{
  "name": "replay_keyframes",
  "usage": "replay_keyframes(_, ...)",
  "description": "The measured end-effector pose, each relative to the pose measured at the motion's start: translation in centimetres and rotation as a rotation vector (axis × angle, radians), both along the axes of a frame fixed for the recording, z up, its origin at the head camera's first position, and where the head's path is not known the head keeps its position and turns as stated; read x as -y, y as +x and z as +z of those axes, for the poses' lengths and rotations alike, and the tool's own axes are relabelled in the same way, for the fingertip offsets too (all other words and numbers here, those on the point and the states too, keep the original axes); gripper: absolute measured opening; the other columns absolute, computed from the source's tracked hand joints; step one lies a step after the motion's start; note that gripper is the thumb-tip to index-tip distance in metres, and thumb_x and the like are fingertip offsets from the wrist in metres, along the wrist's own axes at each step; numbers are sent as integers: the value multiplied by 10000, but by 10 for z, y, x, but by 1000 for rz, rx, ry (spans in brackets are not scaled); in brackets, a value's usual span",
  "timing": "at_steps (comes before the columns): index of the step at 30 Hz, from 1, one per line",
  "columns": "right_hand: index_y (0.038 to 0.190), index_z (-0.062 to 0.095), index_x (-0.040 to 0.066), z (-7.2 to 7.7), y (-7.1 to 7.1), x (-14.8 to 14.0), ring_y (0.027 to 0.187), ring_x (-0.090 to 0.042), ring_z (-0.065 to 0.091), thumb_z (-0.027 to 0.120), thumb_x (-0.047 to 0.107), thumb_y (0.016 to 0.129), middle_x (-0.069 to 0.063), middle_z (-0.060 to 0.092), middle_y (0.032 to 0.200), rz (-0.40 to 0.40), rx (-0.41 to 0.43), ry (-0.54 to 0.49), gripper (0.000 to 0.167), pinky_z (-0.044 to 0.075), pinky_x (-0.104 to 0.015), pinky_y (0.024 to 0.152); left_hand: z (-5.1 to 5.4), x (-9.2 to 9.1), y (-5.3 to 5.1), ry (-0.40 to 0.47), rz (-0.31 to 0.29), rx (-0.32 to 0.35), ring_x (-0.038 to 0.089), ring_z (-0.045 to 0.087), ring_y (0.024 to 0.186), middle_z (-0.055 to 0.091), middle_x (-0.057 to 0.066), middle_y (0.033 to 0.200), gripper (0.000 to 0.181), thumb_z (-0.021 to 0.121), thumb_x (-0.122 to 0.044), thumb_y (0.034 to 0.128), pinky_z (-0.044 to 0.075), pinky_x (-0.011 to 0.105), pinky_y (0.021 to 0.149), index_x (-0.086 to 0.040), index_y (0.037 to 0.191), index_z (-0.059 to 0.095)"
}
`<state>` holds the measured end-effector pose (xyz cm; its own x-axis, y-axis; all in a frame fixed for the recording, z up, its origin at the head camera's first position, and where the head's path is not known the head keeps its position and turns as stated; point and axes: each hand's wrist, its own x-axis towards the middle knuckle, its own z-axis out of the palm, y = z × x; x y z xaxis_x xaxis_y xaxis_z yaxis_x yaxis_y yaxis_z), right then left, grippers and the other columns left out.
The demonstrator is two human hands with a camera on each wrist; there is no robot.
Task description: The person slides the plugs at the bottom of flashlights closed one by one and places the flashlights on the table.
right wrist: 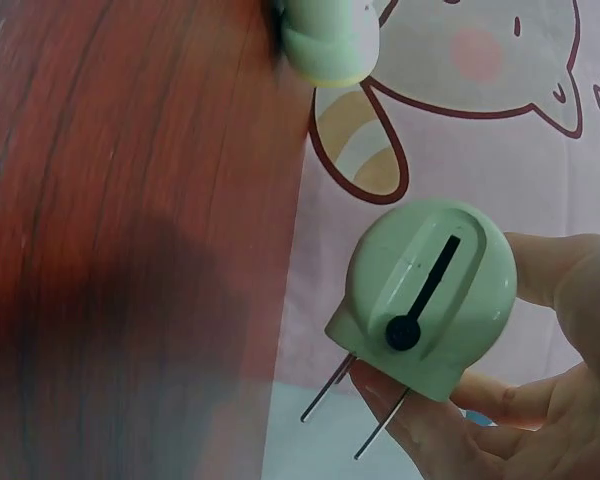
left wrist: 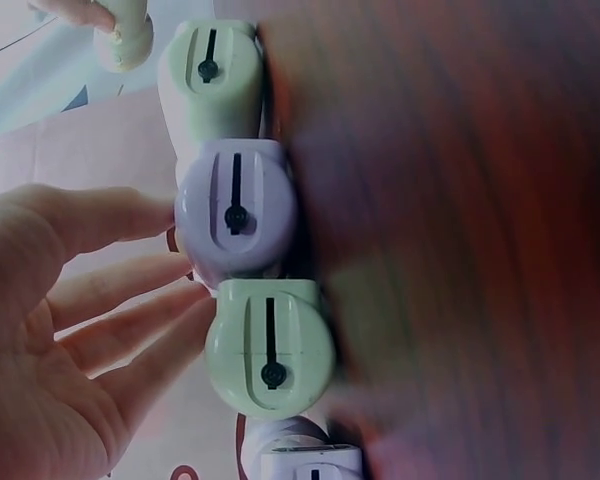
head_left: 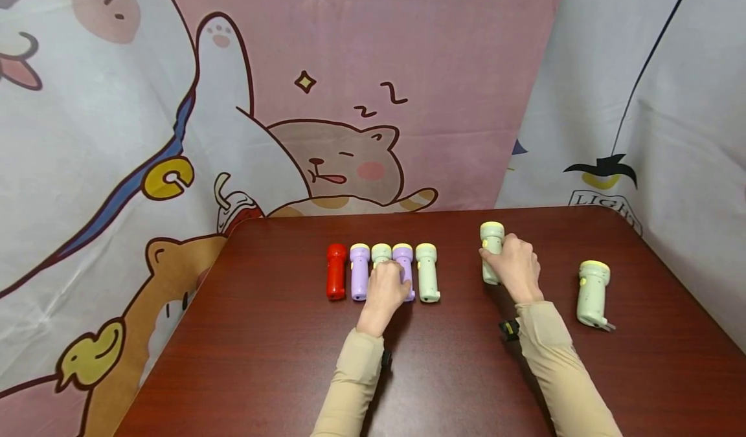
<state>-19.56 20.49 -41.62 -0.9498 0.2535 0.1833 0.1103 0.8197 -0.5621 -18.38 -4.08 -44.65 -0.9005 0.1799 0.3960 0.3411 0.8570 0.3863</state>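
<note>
My right hand (head_left: 519, 268) grips a pale green flashlight (head_left: 491, 241). In the right wrist view, this flashlight's (right wrist: 430, 300) end shows a black slot, and two thin metal prongs stick out. My left hand (head_left: 386, 291) is over a row of lying flashlights. Its thumb and fingers are around the purple flashlight (left wrist: 237, 208), beside a green flashlight (left wrist: 270, 348). From left to right, the row has a red flashlight (head_left: 336, 272), a purple one, a green one partly hidden by the hand, the held purple one, and a green flashlight (head_left: 428, 274) at its right end.
Farther right on the dark wooden table (head_left: 262, 359) lies another pale green flashlight (head_left: 593, 294) with a prong sticking out. A cartoon-printed cloth (head_left: 454, 100) hangs behind the table's back edge.
</note>
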Motion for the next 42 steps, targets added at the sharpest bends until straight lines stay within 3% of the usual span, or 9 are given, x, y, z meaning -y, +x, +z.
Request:
replay_keyframes(7, 899, 559, -41, 0, 1, 10, 655, -375, 599, 682, 347, 810, -246, 611, 834, 4, -9, -9, 417, 417, -387, 461, 0, -4, 2, -33, 44, -12, 242, 630, 622, 605, 36, 639, 230, 771, -154, 727, 422, 283, 472, -116, 578, 600)
replay_keyframes(12, 893, 558, -28, -1, 2, 16, 670, -379, 599, 685, 357, 808, -234, 609, 835, 7, -8, -14, 414, 422, -394, 475, 3, -9, 5, -48, 30, -41, 253, 671, 684, 687, 50, 720, 117, 777, -201, 744, 482, 327, 534, -101, 760, 718)
replay_keyframes(17, 863, 552, -17, -2, 3, 21, 654, -358, 591, 692, 356, 801, -215, 600, 810, 8, -16, -18, 404, 413, -375, 474, 6, -15, 8, -48, 17, -78, 240, 701, 769, 740, 62, 882, 283, 795, -226, 735, 525, 338, 600, -86, 976, 745)
replay_keyframes(26, 878, 555, -21, 0, 5, 30, 630, -344, 595, 698, 360, 794, -205, 603, 802, 26, -42, -35, 416, 409, -357, 465, 11, -31, 13, -22, -52, -140, 209, 702, 857, 739, 51, 967, 433, 815, -288, 723, 548, 320, 673, -82, 1088, 707)
replay_keyframes(34, 861, 550, -21, 3, 7, 36, 621, -323, 585, 699, 359, 801, -188, 592, 780, 38, -52, -39, 413, 416, -355, 476, 11, -45, 18, -89, -94, -234, 156, 703, 841, 741, 43, 962, 547, 810, -393, 711, 543, 272, 677, -92, 1148, 677)
replay_keyframes(42, 836, 540, -26, 5, 8, 41, 614, -326, 579, 702, 344, 806, -185, 575, 749, 49, -66, -38, 405, 429, -374, 482, 10, -55, 22, -117, -112, -224, 160, 696, 847, 737, 17, 1005, 570, 798, -441, 711, 542, 265, 644, -110, 1160, 679)
